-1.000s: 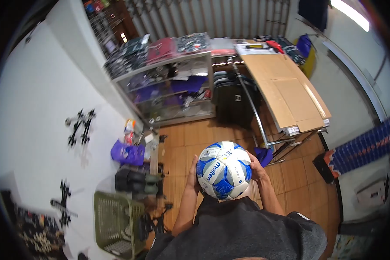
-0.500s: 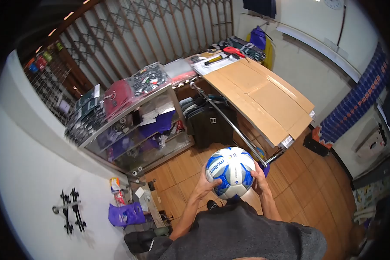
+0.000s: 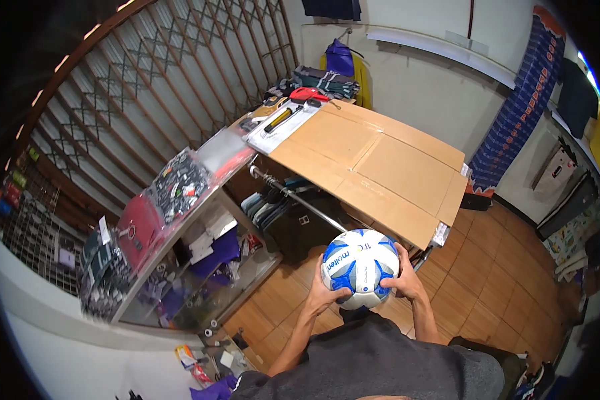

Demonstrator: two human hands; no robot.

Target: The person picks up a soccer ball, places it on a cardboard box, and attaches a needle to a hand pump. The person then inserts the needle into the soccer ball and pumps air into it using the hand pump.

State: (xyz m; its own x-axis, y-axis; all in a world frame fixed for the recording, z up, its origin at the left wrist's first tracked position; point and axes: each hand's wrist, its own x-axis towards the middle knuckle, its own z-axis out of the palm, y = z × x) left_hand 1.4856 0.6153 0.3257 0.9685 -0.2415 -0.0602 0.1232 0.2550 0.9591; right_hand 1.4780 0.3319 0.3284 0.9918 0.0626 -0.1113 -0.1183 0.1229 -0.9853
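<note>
Both hands clamped on ball (image 3: pixel 361 268) in front of torso; L hand (image 3: pixel 325 288) at its 8 o'clock, R hand (image 3: pixel 404 280) at its 4, thumbs on near face; clock centred on ball: cardboard-topped table (image 3: pixel 407 170) at 12–1, w/ red item (image 3: pixel 308 95) & yellow-black tool (image 3: pixel 278 120) at its far end, approx 11; metal rail (image 3: pixel 313 212) at 11, running behind ball in view, dark clothes (image 3: pixel 297 233) hung by it at 10; glass case (image 3: pixel 210 267) at 9, packets on top; blue banner (image 3: pixel 520 110) at 1–2; table's near edge slants down to a corner at 2, gap to ball can't tell; open floor (image 3: pixel 493 267) at 3, narrower strip at 8 btwn case & L forearm.
</note>
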